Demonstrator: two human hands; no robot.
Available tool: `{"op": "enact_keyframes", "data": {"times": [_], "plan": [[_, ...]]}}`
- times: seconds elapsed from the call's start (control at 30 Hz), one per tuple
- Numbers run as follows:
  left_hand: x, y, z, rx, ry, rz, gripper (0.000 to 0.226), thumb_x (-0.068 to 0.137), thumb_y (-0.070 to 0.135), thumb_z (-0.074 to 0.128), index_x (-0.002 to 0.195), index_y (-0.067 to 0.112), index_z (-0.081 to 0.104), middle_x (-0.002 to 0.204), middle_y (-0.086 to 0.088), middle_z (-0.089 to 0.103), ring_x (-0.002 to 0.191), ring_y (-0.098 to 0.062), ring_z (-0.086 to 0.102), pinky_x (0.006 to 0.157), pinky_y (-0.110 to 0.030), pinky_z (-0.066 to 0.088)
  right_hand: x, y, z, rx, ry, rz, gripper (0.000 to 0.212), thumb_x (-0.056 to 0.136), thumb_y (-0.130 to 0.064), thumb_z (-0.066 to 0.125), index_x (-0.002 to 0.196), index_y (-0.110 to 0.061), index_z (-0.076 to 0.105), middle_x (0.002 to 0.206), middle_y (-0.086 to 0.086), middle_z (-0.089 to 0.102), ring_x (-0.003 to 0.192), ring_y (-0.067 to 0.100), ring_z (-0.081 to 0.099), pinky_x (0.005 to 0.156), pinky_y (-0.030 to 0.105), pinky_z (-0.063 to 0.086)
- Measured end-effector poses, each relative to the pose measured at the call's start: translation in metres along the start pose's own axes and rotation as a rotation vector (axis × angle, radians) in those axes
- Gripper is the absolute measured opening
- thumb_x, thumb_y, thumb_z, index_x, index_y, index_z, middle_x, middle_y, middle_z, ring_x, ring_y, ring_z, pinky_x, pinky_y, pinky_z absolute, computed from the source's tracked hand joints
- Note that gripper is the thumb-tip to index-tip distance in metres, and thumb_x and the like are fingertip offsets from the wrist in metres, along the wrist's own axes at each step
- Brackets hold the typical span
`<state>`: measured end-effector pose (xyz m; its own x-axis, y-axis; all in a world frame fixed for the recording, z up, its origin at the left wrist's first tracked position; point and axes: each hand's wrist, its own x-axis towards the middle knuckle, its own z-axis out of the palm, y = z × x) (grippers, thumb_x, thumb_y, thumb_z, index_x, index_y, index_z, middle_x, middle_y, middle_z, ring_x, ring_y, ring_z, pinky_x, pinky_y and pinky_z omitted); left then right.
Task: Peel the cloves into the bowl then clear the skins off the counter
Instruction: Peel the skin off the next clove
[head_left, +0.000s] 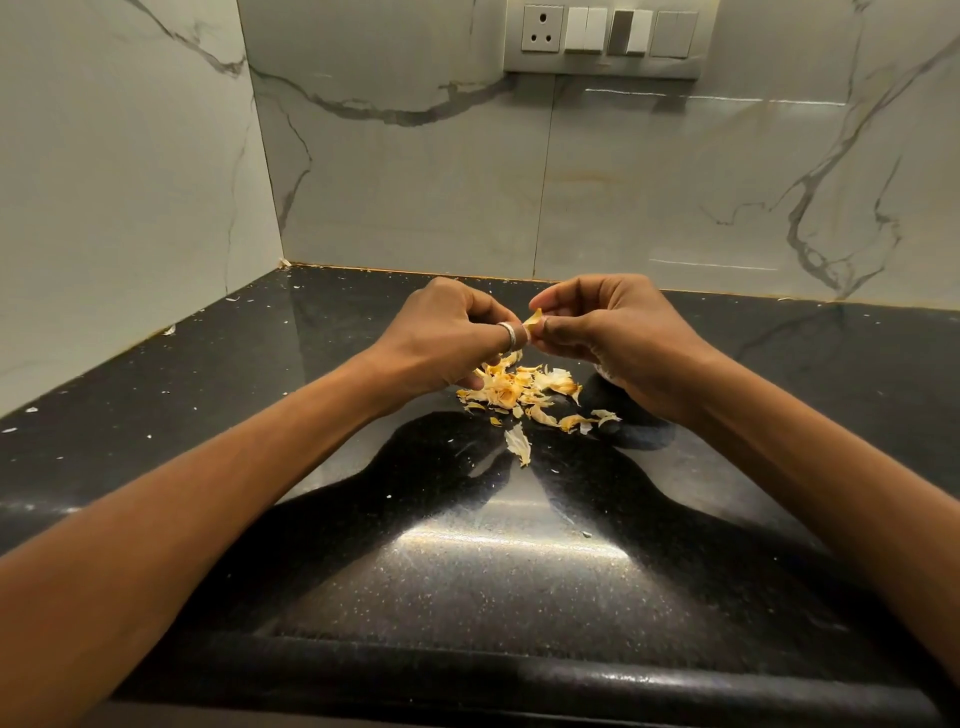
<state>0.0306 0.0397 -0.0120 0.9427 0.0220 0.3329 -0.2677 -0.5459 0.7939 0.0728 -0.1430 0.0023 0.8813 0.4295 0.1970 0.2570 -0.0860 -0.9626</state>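
Note:
Both my hands are raised over the black counter (363, 519), fingertips meeting. My left hand (447, 338), with a ring on the thumb, and my right hand (608, 332) together pinch a small garlic clove (533, 318) with a flap of yellowish skin sticking up from it. Most of the clove is hidden by the fingers. Directly below the hands lies a pile of papery garlic skins (524, 389), and one larger skin (518, 444) lies apart, nearer to me. A dark bowl (623, 415) sits under my right hand, mostly hidden by it.
Marble walls close the counter at the back and the left, forming a corner (283, 262). A socket and switch panel (605, 36) is high on the back wall. Small white skin flecks (169, 328) are scattered along the left of the counter. The counter's rounded front edge (519, 675) is near me.

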Motion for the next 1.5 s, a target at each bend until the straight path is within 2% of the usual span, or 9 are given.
{"op": "enact_keyframes", "data": {"times": [0.2, 0.43, 0.63, 0.83, 0.93, 1.07, 1.3, 1.5], "plan": [[-0.0003, 0.0005, -0.0003, -0.006, 0.006, 0.023, 0.009, 0.093, 0.016, 0.069, 0.094, 0.011, 0.076, 0.084, -0.006, 0.073, 0.074, -0.013, 0.069, 0.056, -0.028, 0.058, -0.0009, -0.0002, 0.002, -0.001, -0.012, 0.0, 0.017, 0.09, 0.01, 0.062, 0.099, -0.004, 0.069, 0.091, 0.009, 0.072, 0.087, 0.018, 0.072, 0.085, 0.03, 0.061], [-0.0001, 0.0, -0.0026, -0.14, -0.014, -0.058, 0.009, 0.093, 0.013, 0.066, 0.091, 0.01, 0.074, 0.083, -0.007, 0.073, 0.071, -0.009, 0.067, 0.053, -0.026, 0.056, -0.0009, -0.0022, 0.0034, 0.012, -0.01, -0.017, 0.021, 0.089, 0.011, 0.062, 0.104, -0.002, 0.068, 0.096, 0.011, 0.072, 0.086, 0.017, 0.072, 0.076, 0.022, 0.059], [-0.0012, 0.0035, -0.0029, -0.184, -0.027, -0.075, 0.01, 0.094, 0.011, 0.065, 0.088, 0.01, 0.073, 0.084, -0.007, 0.071, 0.068, -0.006, 0.066, 0.051, -0.024, 0.055, -0.0002, -0.0019, -0.0008, -0.001, 0.037, -0.009, 0.014, 0.091, 0.008, 0.062, 0.099, -0.001, 0.069, 0.096, 0.014, 0.072, 0.09, 0.021, 0.071, 0.086, 0.029, 0.06], [-0.0013, 0.0042, -0.0037, -0.194, -0.018, -0.076, 0.011, 0.094, 0.011, 0.065, 0.085, 0.011, 0.072, 0.081, -0.005, 0.069, 0.067, -0.006, 0.065, 0.053, -0.025, 0.057, -0.0006, -0.0024, 0.0021, 0.056, -0.018, 0.035, 0.015, 0.094, 0.01, 0.056, 0.102, 0.006, 0.068, 0.107, 0.024, 0.071, 0.097, 0.027, 0.073, 0.088, 0.029, 0.06], [-0.0014, 0.0044, -0.0042, -0.198, -0.018, -0.079, 0.012, 0.094, 0.009, 0.063, 0.086, 0.011, 0.071, 0.082, -0.007, 0.069, 0.067, -0.007, 0.066, 0.053, -0.026, 0.057, -0.0004, -0.0033, 0.001, 0.103, -0.054, 0.03, 0.015, 0.092, 0.007, 0.06, 0.105, 0.008, 0.068, 0.106, 0.021, 0.073, 0.098, 0.026, 0.073, 0.09, 0.03, 0.059], [-0.0019, 0.0053, -0.0042, -0.18, -0.023, -0.075, 0.013, 0.094, 0.009, 0.063, 0.084, 0.012, 0.071, 0.083, -0.007, 0.068, 0.066, -0.007, 0.065, 0.052, -0.025, 0.056, -0.001, -0.0016, 0.0015, 0.024, -0.038, 0.009, 0.015, 0.091, 0.008, 0.06, 0.101, 0.003, 0.07, 0.101, 0.019, 0.074, 0.096, 0.025, 0.073, 0.087, 0.028, 0.06], [-0.0006, 0.0042, -0.0051, -0.156, -0.014, -0.118, 0.015, 0.096, 0.017, 0.062, 0.089, 0.007, 0.071, 0.08, -0.008, 0.066, 0.068, -0.01, 0.062, 0.053, -0.025, 0.057, -0.0005, -0.0018, -0.0016, 0.031, 0.034, 0.003, 0.015, 0.096, 0.005, 0.055, 0.104, 0.005, 0.068, 0.107, 0.026, 0.07, 0.094, 0.027, 0.071, 0.086, 0.029, 0.061], [-0.0001, 0.001, -0.0025, 0.062, 0.056, -0.055, 0.017, 0.093, 0.023, 0.066, 0.087, 0.009, 0.075, 0.08, -0.005, 0.07, 0.073, -0.017, 0.067, 0.056, -0.028, 0.059, -0.0027, -0.0059, -0.003, -0.088, 0.083, -0.053, 0.012, 0.097, 0.003, 0.055, 0.102, 0.003, 0.066, 0.103, 0.026, 0.07, 0.088, 0.027, 0.071, 0.079, 0.031, 0.062]]}}
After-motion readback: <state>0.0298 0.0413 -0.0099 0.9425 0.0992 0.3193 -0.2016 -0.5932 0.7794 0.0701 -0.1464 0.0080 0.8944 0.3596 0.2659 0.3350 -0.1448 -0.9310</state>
